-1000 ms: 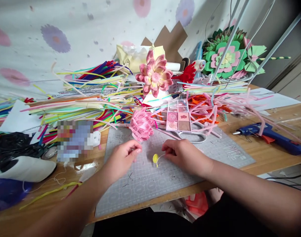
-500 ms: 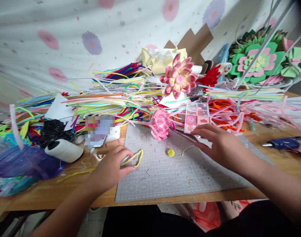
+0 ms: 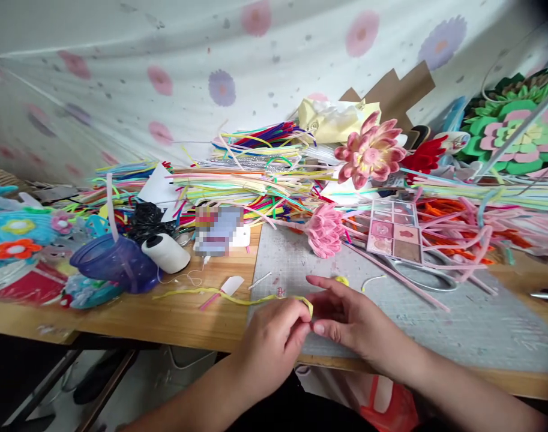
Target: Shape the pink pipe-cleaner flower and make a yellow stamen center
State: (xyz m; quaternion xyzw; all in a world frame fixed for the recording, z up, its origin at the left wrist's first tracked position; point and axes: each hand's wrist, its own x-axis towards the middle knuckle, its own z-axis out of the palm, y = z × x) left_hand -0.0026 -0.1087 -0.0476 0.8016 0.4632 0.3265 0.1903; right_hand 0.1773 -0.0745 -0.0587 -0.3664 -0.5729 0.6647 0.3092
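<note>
My left hand pinches a yellow pipe cleaner near one end, which is bent into a small loop at the fingertips. The rest of the strand trails left across the wood. Facing it is my right hand, its index finger stretched and its thumb apart, close to the looped end; whether it touches the strand I cannot tell. Behind the right fingers, a small yellow coil is partly hidden. A pink fuzzy flower lies at the back of the grey cutting mat.
Right of the flower are a makeup palette, scissors partly under it, and pink stems. Several bundles of pipe cleaners line the back. On the left stand a thread spool and purple container. A larger flower rises behind.
My right hand has left the palette and scissors area and come beside the left hand. The left hand has moved right over the mat with the yellow pipe cleaner. The view has turned left.
</note>
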